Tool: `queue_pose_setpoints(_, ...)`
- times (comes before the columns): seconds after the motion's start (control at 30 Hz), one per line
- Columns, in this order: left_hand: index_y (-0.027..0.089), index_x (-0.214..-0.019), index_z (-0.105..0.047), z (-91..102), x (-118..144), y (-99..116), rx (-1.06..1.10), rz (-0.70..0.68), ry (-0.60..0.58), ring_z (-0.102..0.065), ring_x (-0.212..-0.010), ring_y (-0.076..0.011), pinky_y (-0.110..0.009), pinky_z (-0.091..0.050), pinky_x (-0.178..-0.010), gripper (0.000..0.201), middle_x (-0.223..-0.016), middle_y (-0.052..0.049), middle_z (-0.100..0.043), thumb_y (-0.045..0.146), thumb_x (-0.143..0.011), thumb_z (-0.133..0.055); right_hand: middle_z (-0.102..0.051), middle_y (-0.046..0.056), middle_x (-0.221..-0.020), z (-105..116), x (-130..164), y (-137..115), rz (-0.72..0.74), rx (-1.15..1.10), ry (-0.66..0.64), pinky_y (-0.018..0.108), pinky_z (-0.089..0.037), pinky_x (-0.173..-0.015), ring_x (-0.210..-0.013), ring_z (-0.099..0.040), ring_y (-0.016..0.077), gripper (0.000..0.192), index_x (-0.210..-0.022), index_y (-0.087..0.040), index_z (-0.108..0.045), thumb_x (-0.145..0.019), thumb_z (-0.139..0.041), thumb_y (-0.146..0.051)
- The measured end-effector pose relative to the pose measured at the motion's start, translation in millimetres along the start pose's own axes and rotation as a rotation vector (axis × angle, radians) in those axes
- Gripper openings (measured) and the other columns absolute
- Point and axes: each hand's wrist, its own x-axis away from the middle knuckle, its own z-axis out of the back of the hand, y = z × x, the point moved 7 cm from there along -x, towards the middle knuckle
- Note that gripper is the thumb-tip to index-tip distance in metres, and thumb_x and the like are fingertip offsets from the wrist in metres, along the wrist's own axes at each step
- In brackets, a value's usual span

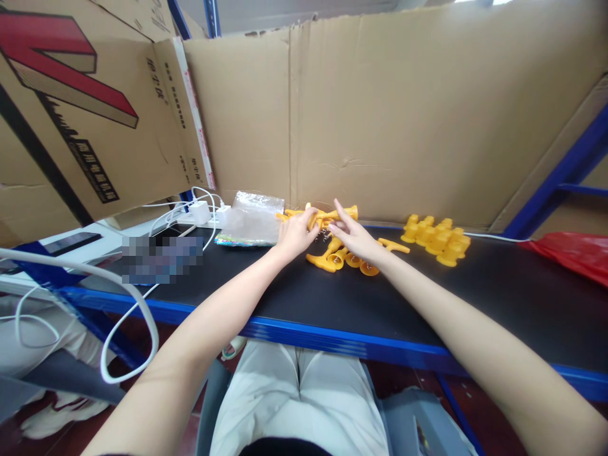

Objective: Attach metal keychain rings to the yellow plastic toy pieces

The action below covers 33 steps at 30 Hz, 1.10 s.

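Head-worn view; faces forward and down across the near black tabletop (304,304).

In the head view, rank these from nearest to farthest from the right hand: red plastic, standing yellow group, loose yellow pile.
1. Loose yellow pile, just below the right hand.
2. Standing yellow group, to its right.
3. Red plastic, at the far right edge.

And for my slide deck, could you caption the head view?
Left hand and right hand among yellow pieces on a black tabletop, cardboard behind.
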Motion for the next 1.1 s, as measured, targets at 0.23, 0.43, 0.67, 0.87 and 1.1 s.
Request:
queue_pose_setpoints(0.23,0.022,-0.111,-0.057,4.7,-1.0,-1.4,0.014,0.031,0.033,-0.062,-0.076,-0.0183,-0.028,-0.044,-0.069,0.029,-0.087,-0.005,-0.068,0.034,-0.085,-0.05,-0.067,0.003,-0.1,16.8,-0.1,2.0,-0.059,0.112,0.124,0.044,-0.04,-0.1,-0.102,-0.061,0.0203,0.075,-0.151,-0.024,-0.01,-0.089,-0.047,-0.041)
queue_pose_setpoints(0.43,0.023,-0.109,-0.057,8.2,-0.8,-0.6,0.016,0.047,0.042,-0.061,-0.075,-0.0173,-0.026,-0.043,-0.067,0.027,-0.084,-0.004,-0.068,0.031,-0.084,-0.052,-0.069,0.004,-0.09,30.0,-0.4,6.1,-0.131,0.097,0.205,0.041,-0.048,-0.088,-0.084,-0.067,0.0211,0.087,-0.151,-0.022,-0.004,-0.084,-0.05,-0.055)
queue_pose_setpoints(0.67,0.022,-0.111,-0.058,10.2,-1.1,-2.6,0.04,0.02,0.049,-0.061,-0.077,-0.0166,-0.026,-0.043,-0.069,0.029,-0.086,-0.004,-0.068,0.029,-0.083,-0.053,-0.066,0.005,-0.077,35.5,-0.7,16.8,-0.26,-0.181,0.188,0.035,-0.053,-0.068,-0.059,-0.061,0.0158,0.052,-0.105,-0.02,-0.057,-0.08,-0.049,-0.064)
queue_pose_setpoints(0.87,0.022,-0.112,-0.058,8.3,-2.2,-5.3,0.04,0.002,0.033,-0.06,-0.075,-0.016,-0.025,-0.042,-0.067,0.031,-0.084,-0.004,-0.067,0.028,-0.082,-0.052,-0.053,-0.003,-0.064,38.3,-0.5,14.1,-0.193,-0.274,0.164,0.025,-0.045,-0.053,-0.052,-0.048,0.0094,0.045,-0.089,-0.022,-0.05,-0.07,-0.065,-0.06)
queue_pose_setpoints(1.1,0.022,-0.112,-0.056,4.4,-3.6,-8.2,0.062,-0.009,0.014,-0.057,-0.068,-0.0142,-0.026,-0.04,-0.065,0.031,-0.079,-0.003,-0.065,0.029,-0.083,-0.051,-0.054,-0.004,-0.07,45.2,-5.8,5.9,-0.01,-0.2,0.032,0.026,-0.045,-0.057,-0.057,-0.049,0.0095,0.054,-0.103,-0.023,-0.047,-0.066,-0.071,-0.055)
